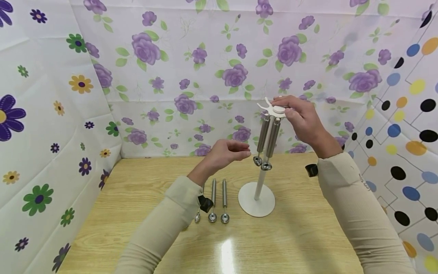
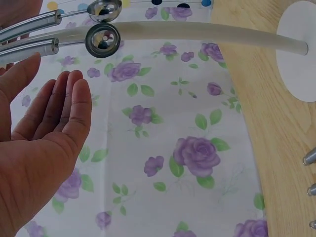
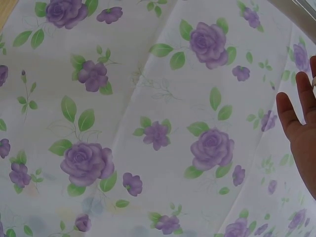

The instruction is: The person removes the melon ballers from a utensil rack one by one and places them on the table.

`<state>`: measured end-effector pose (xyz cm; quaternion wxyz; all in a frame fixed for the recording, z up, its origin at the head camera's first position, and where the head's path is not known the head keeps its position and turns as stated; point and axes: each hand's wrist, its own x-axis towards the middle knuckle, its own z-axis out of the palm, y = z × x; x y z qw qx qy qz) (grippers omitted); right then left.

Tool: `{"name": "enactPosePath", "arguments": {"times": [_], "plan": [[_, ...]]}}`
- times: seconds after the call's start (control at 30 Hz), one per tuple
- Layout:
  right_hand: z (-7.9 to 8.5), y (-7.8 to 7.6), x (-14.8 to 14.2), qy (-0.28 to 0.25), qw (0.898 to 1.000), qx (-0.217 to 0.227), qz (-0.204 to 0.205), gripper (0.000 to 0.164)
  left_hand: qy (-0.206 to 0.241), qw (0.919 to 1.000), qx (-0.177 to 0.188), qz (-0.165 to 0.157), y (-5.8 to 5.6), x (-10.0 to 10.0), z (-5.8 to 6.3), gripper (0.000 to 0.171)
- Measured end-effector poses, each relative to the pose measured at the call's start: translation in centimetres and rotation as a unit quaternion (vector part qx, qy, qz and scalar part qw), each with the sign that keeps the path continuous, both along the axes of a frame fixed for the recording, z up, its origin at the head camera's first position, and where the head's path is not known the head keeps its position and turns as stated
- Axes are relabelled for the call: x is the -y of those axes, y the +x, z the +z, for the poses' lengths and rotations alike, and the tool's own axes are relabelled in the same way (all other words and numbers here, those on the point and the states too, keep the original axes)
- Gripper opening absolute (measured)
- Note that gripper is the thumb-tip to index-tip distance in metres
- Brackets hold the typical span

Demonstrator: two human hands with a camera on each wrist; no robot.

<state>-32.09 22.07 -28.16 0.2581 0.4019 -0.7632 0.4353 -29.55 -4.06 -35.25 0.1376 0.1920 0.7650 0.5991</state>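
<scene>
A white utensil stand rises from a round base on the table, with curved hooks at its top. Two metal scoops with thick handles and small round heads hang from it, one scoop beside another scoop. My right hand holds the stand's top, thumb at the near side and fingers over it. Left of the hanging scoops is my left hand, its fingers extended, holding nothing. In the left wrist view its palm faces up beside the scoop handles, apart from the round heads.
On the wooden table several more metal utensils lie in a row left of the base, including one scoop and another; my left forearm partly hides others. Patterned cloth walls in the back and both sides.
</scene>
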Motion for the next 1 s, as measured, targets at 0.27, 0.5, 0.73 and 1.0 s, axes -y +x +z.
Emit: {"name": "enactPosePath", "arguments": {"times": [0.27, 0.5, 0.73, 1.0], "plan": [[-0.1, -0.1, -0.1, -0.006, 1.0, 0.002, 0.007, 0.069, -0.003, 0.9998, -0.018, 0.002, 0.0, -1.3, 0.9, 0.037], [-0.2, -0.1, -0.1, -0.005, 1.0, -0.003, 0.008, 0.066, 0.032, 0.9979, -0.056, -0.005, 0.1, -2.9, 1.8, 0.035], [-0.2, -0.1, -0.2, -0.008, 1.0, -0.006, 0.01, 0.063, 0.046, 0.996, -0.076, -0.008, 0.2, -3.8, 2.3, 0.033], [0.0, 0.0, 0.0, -0.009, 1.0, -0.003, 0.012, 0.047, -0.001, 0.9938, -0.111, 0.007, 0.5, -3.5, 2.6, 0.025]]}}
